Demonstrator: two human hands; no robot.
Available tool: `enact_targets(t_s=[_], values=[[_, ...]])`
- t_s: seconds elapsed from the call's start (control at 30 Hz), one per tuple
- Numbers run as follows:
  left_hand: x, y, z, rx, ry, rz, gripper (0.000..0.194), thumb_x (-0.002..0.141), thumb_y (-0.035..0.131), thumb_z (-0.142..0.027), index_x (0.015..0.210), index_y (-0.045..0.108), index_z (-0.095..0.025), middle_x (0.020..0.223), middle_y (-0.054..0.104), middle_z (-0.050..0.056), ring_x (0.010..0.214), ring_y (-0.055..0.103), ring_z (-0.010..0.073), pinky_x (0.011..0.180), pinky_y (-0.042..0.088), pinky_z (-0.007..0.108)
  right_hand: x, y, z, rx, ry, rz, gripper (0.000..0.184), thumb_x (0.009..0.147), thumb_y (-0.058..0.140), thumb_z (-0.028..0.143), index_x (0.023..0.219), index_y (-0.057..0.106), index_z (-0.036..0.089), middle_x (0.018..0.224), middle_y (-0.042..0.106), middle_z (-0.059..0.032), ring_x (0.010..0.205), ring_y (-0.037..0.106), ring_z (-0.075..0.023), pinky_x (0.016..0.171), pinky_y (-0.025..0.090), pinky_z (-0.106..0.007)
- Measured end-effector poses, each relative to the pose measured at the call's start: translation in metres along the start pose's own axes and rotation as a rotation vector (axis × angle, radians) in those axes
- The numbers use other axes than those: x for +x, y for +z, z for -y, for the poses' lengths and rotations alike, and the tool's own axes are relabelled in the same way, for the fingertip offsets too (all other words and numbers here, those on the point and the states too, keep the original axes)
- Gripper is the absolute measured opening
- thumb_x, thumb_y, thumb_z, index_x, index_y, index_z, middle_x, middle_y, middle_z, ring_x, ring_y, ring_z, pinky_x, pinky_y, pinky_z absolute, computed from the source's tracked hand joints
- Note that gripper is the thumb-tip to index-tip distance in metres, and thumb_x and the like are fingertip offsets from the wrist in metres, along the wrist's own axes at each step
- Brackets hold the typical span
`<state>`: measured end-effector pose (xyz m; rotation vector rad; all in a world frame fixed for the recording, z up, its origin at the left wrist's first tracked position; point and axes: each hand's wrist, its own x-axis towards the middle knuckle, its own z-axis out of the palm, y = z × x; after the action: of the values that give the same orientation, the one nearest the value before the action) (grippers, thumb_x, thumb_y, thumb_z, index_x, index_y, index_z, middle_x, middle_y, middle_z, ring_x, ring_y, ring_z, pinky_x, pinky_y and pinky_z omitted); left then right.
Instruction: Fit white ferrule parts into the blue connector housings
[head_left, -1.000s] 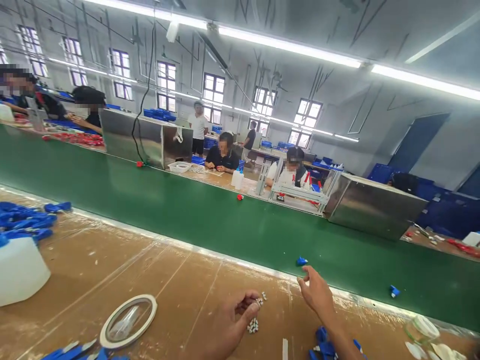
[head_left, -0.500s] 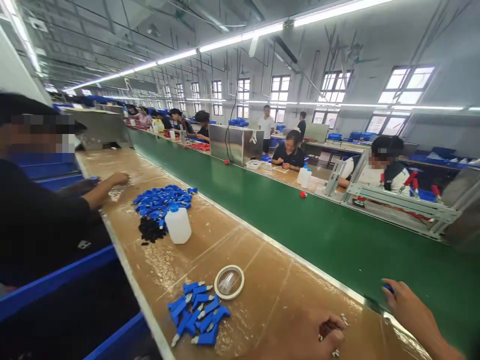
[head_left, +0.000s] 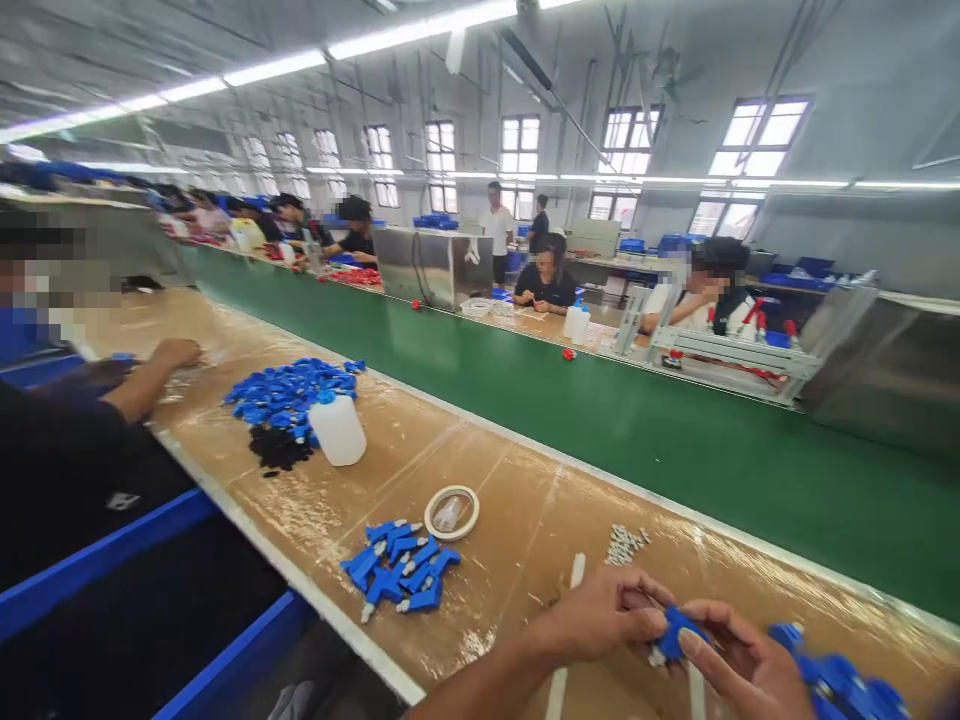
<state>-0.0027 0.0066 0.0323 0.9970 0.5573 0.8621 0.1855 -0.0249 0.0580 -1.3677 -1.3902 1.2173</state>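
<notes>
Both hands meet at the lower right around one blue plastic part [head_left: 681, 634] with a whitish tip. My left hand [head_left: 611, 618] pinches its left side between thumb and fingers. From the right, my right hand [head_left: 742, 655] presses its thumb on the same part. Small white pieces [head_left: 626, 544] lie in a little group just beyond my left hand. More blue parts [head_left: 844, 680] sit to the right of my right hand, cut by the frame's lower edge. A pile of blue parts with white tips [head_left: 405, 565] rests left of my hands.
A roll of tape [head_left: 451, 513] lies behind the near pile. Farther left stand a white bottle [head_left: 337, 430], a blue heap [head_left: 289, 388] and black pieces [head_left: 277, 448]. A co-worker's hand [head_left: 176, 355] rests on the table. The green conveyor belt [head_left: 480, 375] runs alongside.
My right hand has come back from over the belt with a blue part. My left hand has met it and now grips that part too. The view has turned to the right.
</notes>
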Motion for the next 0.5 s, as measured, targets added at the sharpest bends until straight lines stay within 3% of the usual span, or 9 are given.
enact_targets(t_s=[0.17, 0.3, 0.4, 0.5], values=[[-0.009, -0.013, 0.010, -0.084, -0.088, 0.127, 0.058, 0.046, 0.094, -0.046, 0.086, 0.070, -0.011, 0.070, 0.069, 0.003, 0.057, 0.060, 0.0104, 0.058, 0.045, 0.022, -0.025, 0.011, -0.010, -0.022, -0.076, -0.004, 0.042, 0.069, 0.079, 0.057, 0.087, 0.072, 0.019, 0.076, 0.064, -0.0029, 0.070, 0.061, -0.0214, 0.065, 0.054, -0.031], [-0.014, -0.017, 0.016, -0.190, -0.102, 0.130, 0.063, 0.053, 0.093, -0.044, 0.102, 0.071, -0.013, 0.074, 0.070, 0.002, 0.056, 0.060, 0.0097, 0.054, 0.044, 0.020, -0.046, 0.008, -0.041, -0.117, -0.081, -0.128, 0.052, 0.072, 0.070, 0.067, 0.097, 0.075, 0.021, 0.082, 0.065, -0.0053, 0.074, 0.062, -0.0241, 0.069, 0.055, -0.035], [-0.014, -0.020, 0.018, -0.305, -0.117, 0.083, 0.057, 0.056, 0.092, -0.040, 0.102, 0.073, -0.011, 0.076, 0.071, 0.004, 0.060, 0.064, 0.0111, 0.053, 0.043, 0.018, -0.055, 0.008, -0.062, -0.256, -0.077, -0.022, 0.050, 0.075, 0.066, 0.068, 0.087, 0.079, 0.021, 0.075, 0.064, -0.0050, 0.066, 0.060, -0.0225, 0.064, 0.053, -0.034], [-0.012, -0.022, 0.021, -0.357, -0.134, 0.062, 0.049, 0.059, 0.091, -0.038, 0.096, 0.075, -0.010, 0.072, 0.070, 0.005, 0.061, 0.065, 0.0112, 0.056, 0.045, 0.017, -0.056, 0.016, -0.074, -0.242, -0.105, 0.078, 0.050, 0.081, 0.062, 0.065, 0.092, 0.080, 0.020, 0.071, 0.062, -0.0045, 0.066, 0.060, -0.0215, 0.062, 0.051, -0.033]])
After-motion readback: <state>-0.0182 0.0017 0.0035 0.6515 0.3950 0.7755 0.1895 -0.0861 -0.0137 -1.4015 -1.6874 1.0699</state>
